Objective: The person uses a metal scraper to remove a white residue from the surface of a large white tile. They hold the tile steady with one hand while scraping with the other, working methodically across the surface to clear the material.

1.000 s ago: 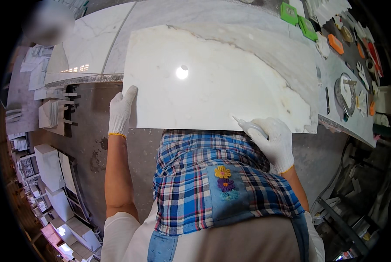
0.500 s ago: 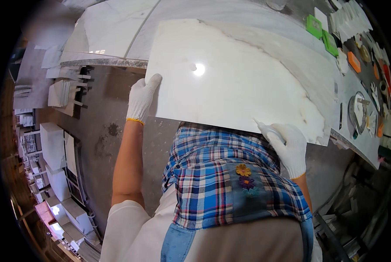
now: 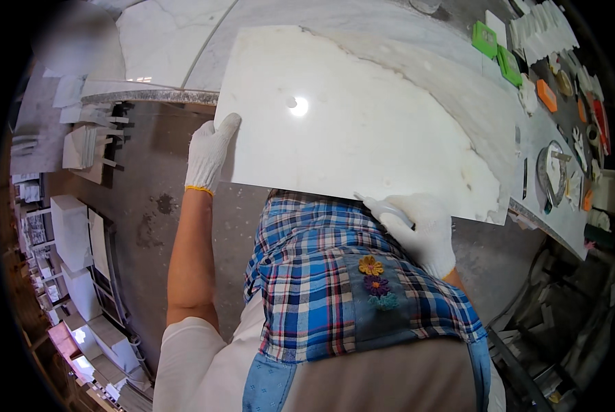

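A large white polished marble slab [image 3: 349, 130] with a brown-grey vein lies on the table and juts out over its near edge. My left hand [image 3: 210, 147], in a white knit glove, grips the slab's left edge, thumb on top and the other fingers mostly hidden beneath. My right hand [image 3: 421, 226], gloved too, is closed around a slim, pale tool [image 3: 388, 208] with a thin pointed tip. That tip is at the slab's near edge, about the middle; the tool's exact kind cannot be made out. My right fingers lie beside the same edge.
Larger stone slabs [image 3: 167, 41] cover the table. To the right are green boxes [image 3: 484, 39], an orange block [image 3: 546, 95], a round metal dish [image 3: 553, 175] and assorted tools. Stacked stone pieces [image 3: 81, 149] stand at left, with white blocks on racks [image 3: 71, 230].
My right hand has moved left along the slab's near edge with the pointed tool. My left hand keeps its grip; the whole view has shifted slightly.
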`<state>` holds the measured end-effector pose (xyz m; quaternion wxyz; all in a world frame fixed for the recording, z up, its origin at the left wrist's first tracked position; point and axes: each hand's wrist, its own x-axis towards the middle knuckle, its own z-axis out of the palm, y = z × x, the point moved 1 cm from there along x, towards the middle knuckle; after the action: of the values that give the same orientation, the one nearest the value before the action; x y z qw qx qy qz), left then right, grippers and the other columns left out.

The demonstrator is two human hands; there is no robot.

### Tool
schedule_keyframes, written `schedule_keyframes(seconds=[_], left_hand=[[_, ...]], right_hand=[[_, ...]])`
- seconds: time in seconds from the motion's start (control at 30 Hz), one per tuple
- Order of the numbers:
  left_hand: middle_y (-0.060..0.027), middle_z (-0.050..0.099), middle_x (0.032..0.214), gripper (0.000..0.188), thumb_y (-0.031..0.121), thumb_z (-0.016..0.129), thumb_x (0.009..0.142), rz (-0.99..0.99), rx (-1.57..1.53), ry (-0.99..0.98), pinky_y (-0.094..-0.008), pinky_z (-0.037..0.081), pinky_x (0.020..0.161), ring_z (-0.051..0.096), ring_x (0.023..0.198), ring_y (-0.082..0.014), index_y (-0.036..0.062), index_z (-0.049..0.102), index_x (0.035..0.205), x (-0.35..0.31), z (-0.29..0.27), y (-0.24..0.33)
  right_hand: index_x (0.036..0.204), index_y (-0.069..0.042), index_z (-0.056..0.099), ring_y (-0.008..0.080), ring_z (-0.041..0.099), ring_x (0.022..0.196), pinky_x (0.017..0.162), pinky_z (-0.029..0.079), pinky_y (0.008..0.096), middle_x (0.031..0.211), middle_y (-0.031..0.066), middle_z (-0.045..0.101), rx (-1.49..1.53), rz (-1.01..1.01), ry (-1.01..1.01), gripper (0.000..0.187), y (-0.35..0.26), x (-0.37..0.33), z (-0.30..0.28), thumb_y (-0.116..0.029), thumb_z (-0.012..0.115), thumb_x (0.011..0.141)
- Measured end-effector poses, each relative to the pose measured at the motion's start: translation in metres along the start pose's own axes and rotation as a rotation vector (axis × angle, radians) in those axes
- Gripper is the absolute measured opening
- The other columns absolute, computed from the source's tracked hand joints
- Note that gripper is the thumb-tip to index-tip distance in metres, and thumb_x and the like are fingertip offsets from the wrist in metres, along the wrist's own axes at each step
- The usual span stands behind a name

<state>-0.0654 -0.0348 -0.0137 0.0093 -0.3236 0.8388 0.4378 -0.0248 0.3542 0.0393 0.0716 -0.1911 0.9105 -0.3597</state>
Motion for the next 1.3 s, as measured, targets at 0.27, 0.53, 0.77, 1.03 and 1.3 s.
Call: schedule_keyframes(seconds=[0.27, 0.53, 0.77, 1.03, 1.3], left_hand=[[-0.0155, 0.070, 0.085, 0.064, 0.055, 0.071, 0.085, 0.015, 0.056, 0.008, -0.0355, 0.050, 0.076, 0.063, 0.079, -0.0211, -0.0085, 0.068, 0.092, 0.000, 0.000, 0.000], [-0.0187, 0.071, 0.089, 0.066, 0.057, 0.069, 0.084, 0.010, 0.047, 0.022, -0.0374, 0.051, 0.081, 0.066, 0.084, -0.0253, -0.0076, 0.069, 0.096, -0.006, 0.001, 0.004], [-0.0214, 0.072, 0.093, 0.070, 0.060, 0.067, 0.083, -0.024, 0.116, 0.011, -0.0387, 0.052, 0.082, 0.069, 0.088, -0.0287, -0.0078, 0.068, 0.099, -0.007, -0.001, 0.007], [-0.0237, 0.070, 0.091, 0.070, 0.062, 0.066, 0.084, -0.008, 0.145, 0.022, -0.0410, 0.051, 0.082, 0.068, 0.087, -0.0317, -0.0075, 0.067, 0.095, -0.006, -0.002, 0.006], [-0.0174, 0.065, 0.080, 0.063, 0.055, 0.067, 0.087, 0.067, 0.152, 0.068, -0.0391, 0.049, 0.074, 0.060, 0.078, -0.0253, -0.0071, 0.066, 0.087, -0.004, 0.002, 0.003]], right_hand=[[0.092, -0.007, 0.076, 0.0300, 0.061, 0.068, 0.063, 0.046, 0.0419, 0.073, 0.0109, 0.066, -0.025, -0.135, 0.053, 0.022, -0.014, 0.024, 0.021, -0.026, 0.074, 0.081], [0.091, -0.008, 0.076, 0.0287, 0.061, 0.067, 0.063, 0.046, 0.0412, 0.071, 0.0100, 0.065, -0.084, -0.175, 0.023, 0.023, -0.027, 0.041, 0.028, -0.029, 0.074, 0.081], [0.092, -0.007, 0.076, 0.0279, 0.062, 0.068, 0.063, 0.046, 0.0399, 0.074, 0.0107, 0.066, -0.110, -0.170, 0.007, 0.021, -0.026, 0.041, 0.029, -0.025, 0.074, 0.082], [0.091, -0.008, 0.076, 0.0284, 0.061, 0.067, 0.063, 0.046, 0.0417, 0.071, 0.0105, 0.064, -0.114, -0.172, 0.007, 0.023, -0.028, 0.043, 0.028, -0.029, 0.073, 0.082], [0.098, -0.007, 0.076, 0.0292, 0.066, 0.076, 0.070, 0.049, 0.0385, 0.083, 0.0126, 0.070, -0.042, -0.066, 0.017, 0.021, -0.022, 0.044, 0.017, -0.023, 0.072, 0.085]])
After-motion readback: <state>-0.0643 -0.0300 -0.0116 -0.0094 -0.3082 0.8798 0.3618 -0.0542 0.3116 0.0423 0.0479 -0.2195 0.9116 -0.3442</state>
